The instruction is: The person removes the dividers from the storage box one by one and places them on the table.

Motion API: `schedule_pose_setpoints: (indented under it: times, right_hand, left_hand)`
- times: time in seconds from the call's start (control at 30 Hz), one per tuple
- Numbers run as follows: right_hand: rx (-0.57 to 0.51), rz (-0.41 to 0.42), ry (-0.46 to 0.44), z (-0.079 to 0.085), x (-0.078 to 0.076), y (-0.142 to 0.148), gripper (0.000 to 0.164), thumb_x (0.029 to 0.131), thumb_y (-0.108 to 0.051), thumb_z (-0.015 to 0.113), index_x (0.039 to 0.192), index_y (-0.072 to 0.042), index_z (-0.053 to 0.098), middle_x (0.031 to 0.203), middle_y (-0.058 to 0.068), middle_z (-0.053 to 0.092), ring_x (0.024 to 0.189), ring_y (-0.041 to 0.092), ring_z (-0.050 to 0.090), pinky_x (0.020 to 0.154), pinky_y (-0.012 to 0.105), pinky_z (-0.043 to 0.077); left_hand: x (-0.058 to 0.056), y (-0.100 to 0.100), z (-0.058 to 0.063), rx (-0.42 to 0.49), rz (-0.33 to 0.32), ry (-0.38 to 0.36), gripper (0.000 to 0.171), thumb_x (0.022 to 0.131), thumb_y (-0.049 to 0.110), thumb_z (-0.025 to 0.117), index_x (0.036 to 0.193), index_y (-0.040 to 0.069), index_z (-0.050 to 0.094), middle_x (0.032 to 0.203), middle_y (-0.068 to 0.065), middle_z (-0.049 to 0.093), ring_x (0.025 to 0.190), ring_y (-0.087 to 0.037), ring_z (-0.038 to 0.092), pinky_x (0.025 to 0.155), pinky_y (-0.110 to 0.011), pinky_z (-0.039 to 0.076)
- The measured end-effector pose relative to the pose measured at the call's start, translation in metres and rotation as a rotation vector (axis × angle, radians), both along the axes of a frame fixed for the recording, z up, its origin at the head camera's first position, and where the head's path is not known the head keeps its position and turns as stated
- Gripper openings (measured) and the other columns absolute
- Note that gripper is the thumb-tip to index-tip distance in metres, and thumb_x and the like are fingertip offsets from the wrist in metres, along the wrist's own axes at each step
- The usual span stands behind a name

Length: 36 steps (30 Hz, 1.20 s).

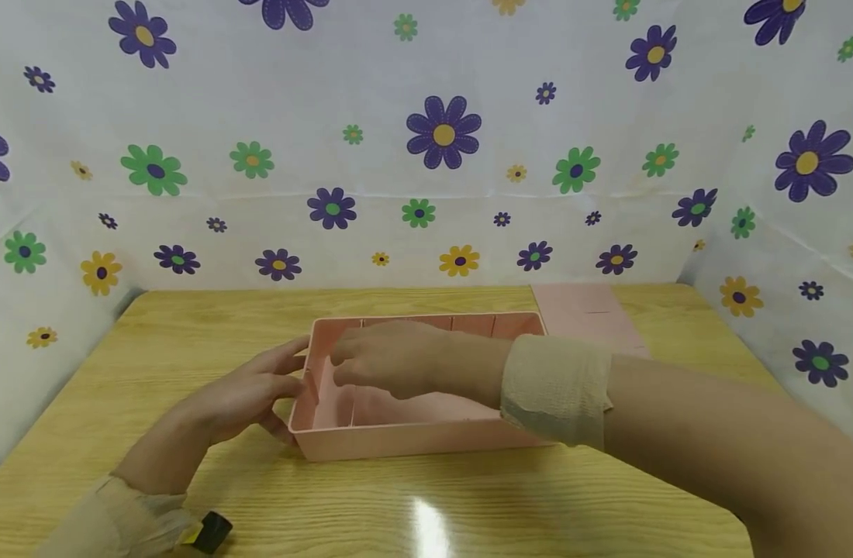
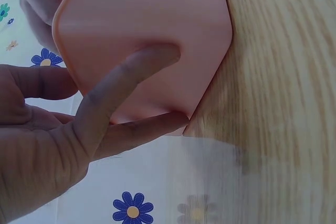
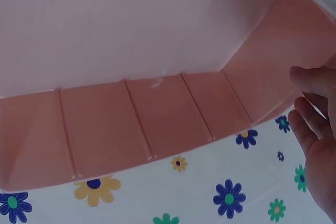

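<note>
A long pink plastic box stands on the table, with thin upright ribs along its inner walls. My left hand is at its left end, spread fingers touching the outside of the end wall and the rim. In the left wrist view, one finger lies across that end wall and another along its lower edge. My right hand reaches into the box near the left end, its fingers loosely bent. The right wrist view has thumb and fingers apart, with nothing seen between them; part of this hand is cut off.
Behind the box at the right lies a flat pink sheet with a slit or seam. The wooden table backs onto a white flowered cloth. A small black object shows beside my left wrist wrap.
</note>
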State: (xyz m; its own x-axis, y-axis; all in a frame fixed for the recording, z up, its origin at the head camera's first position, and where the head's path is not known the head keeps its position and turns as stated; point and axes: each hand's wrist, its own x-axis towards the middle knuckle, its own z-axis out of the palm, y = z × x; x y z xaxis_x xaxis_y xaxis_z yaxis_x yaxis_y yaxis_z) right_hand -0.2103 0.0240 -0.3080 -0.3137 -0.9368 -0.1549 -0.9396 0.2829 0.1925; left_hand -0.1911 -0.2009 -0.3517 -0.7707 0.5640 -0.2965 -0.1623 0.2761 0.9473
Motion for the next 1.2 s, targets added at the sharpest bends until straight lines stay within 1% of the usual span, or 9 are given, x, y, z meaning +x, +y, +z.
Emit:
schedule_pose_setpoints:
  times: [0.17,0.23,0.3,0.43,0.57,0.7,0.97,1.03,1.2]
  right_hand:
    - [0.125,0.001,0.052,-0.010,-0.001,-0.014,0.031,0.086,-0.010,0.063,0.114,-0.022,0.062,0.110,-0.004,0.056,0.093,0.010,0.048,0.074,0.017,0.045]
    - [0.155,-0.007,0.081,-0.013,-0.001,-0.018,0.027,0.087,-0.013,0.062,0.112,-0.024,0.063,0.104,-0.005,0.057,0.086,0.010,0.047,0.070,0.018,0.045]
    - [0.182,-0.026,0.079,-0.015,-0.001,-0.021,0.025,0.088,-0.013,0.061,0.109,-0.026,0.064,0.099,-0.007,0.056,0.082,0.010,0.047,0.067,0.019,0.045]
    - [0.256,-0.044,0.079,-0.020,-0.001,-0.028,0.019,0.088,-0.013,0.059,0.101,-0.027,0.065,0.094,-0.009,0.057,0.081,0.008,0.049,0.070,0.021,0.045]
    - [0.335,-0.018,0.149,-0.025,0.000,-0.034,0.015,0.092,-0.016,0.053,0.097,-0.027,0.063,0.093,-0.011,0.060,0.082,0.006,0.049,0.077,0.022,0.044]
    - [0.371,0.006,0.198,-0.026,-0.001,-0.038,0.017,0.095,-0.018,0.048,0.096,-0.027,0.063,0.090,-0.011,0.060,0.079,0.005,0.049,0.074,0.021,0.045]
    - [0.368,0.013,0.205,-0.013,-0.001,-0.036,0.020,0.096,-0.017,0.046,0.090,-0.026,0.063,0.085,-0.011,0.056,0.069,0.007,0.045,0.062,0.022,0.042]
    - [0.356,0.005,0.191,-0.007,-0.001,-0.035,0.020,0.096,-0.017,0.047,0.090,-0.025,0.063,0.085,-0.011,0.056,0.069,0.007,0.044,0.061,0.022,0.041]
    - [0.320,-0.024,0.143,0.012,0.000,-0.036,0.020,0.096,-0.017,0.047,0.094,-0.025,0.066,0.088,-0.010,0.059,0.073,0.008,0.046,0.063,0.021,0.041]
  left_hand:
    - [0.000,0.001,0.001,-0.016,0.005,0.008,0.065,0.096,0.011,0.043,0.149,0.020,0.007,0.150,-0.019,0.015,0.111,-0.037,0.050,0.063,-0.054,0.053]
    - [0.000,0.002,0.001,-0.022,0.009,0.013,0.065,0.095,0.011,0.043,0.149,0.020,0.007,0.150,-0.019,0.015,0.112,-0.037,0.049,0.063,-0.054,0.053]
    - [0.000,0.002,0.000,-0.028,0.013,0.017,0.065,0.095,0.011,0.043,0.149,0.020,0.006,0.150,-0.019,0.014,0.112,-0.037,0.048,0.063,-0.054,0.053]
    - [0.000,0.001,0.000,-0.037,0.021,0.026,0.066,0.095,0.011,0.043,0.149,0.019,0.006,0.150,-0.021,0.014,0.113,-0.037,0.047,0.062,-0.054,0.053]
    - [0.001,0.001,0.000,-0.036,0.023,0.031,0.066,0.095,0.010,0.043,0.149,0.019,0.007,0.150,-0.020,0.015,0.113,-0.038,0.047,0.061,-0.054,0.053]
    - [0.001,0.001,-0.001,-0.029,0.022,0.029,0.065,0.095,0.010,0.043,0.149,0.019,0.007,0.150,-0.020,0.015,0.113,-0.038,0.047,0.061,-0.054,0.053]
    - [0.000,0.001,-0.002,-0.016,0.016,0.023,0.066,0.095,0.011,0.044,0.149,0.021,0.007,0.151,-0.018,0.014,0.114,-0.038,0.047,0.062,-0.055,0.053]
    - [0.000,0.001,-0.003,-0.015,0.014,0.023,0.066,0.094,0.010,0.043,0.149,0.021,0.007,0.151,-0.018,0.014,0.113,-0.037,0.048,0.063,-0.055,0.053]
    - [-0.001,-0.001,-0.002,-0.005,0.004,0.016,0.066,0.095,0.010,0.043,0.149,0.021,0.007,0.151,-0.017,0.013,0.107,-0.034,0.053,0.063,-0.054,0.053]
